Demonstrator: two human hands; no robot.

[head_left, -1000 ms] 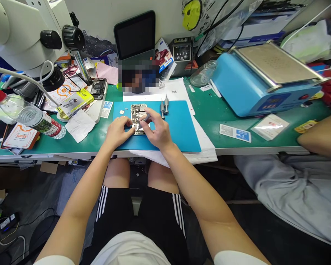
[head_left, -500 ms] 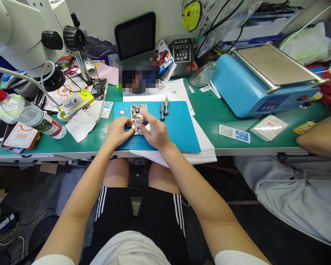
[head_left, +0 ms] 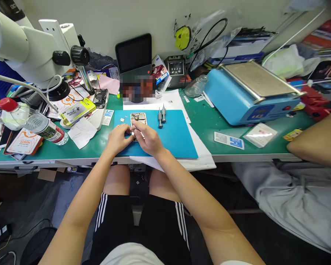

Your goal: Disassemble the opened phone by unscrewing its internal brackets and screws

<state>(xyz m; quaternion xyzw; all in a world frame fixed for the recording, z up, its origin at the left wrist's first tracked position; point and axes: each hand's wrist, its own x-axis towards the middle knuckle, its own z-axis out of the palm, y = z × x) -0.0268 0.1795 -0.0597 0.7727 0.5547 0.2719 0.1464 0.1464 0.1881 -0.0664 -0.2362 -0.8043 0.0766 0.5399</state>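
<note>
An opened smartphone [head_left: 138, 117] with its inner boards showing lies on a blue mat [head_left: 176, 140]. My left hand [head_left: 118, 139] is at its left edge, fingers curled and thumb against the frame. Over the phone's middle and lower part is my right hand [head_left: 148, 139], its thumb and fingers drawn together near the left fingertips. Whatever the right fingers pinch is hidden, as is much of the lower phone. Two small grey screwdrivers [head_left: 162, 116] stand or lie to the right of the phone. Tiny metal parts [head_left: 122, 120] rest at the mat's upper left.
A microscope [head_left: 41, 51] overhangs the bench at left, beside a plastic bottle [head_left: 48, 127] and phone boxes [head_left: 24, 141]. A blue heating-plate machine [head_left: 237, 99] sits at right. White paper [head_left: 201, 151] sticks out under the mat. Another person's arm [head_left: 317, 141] rests at the right edge.
My right hand has shifted left across the phone, its fingertips now close to my left hand, uncovering the phone's upper right. The left hand stays at the phone's edge. The camera view has tilted up.
</note>
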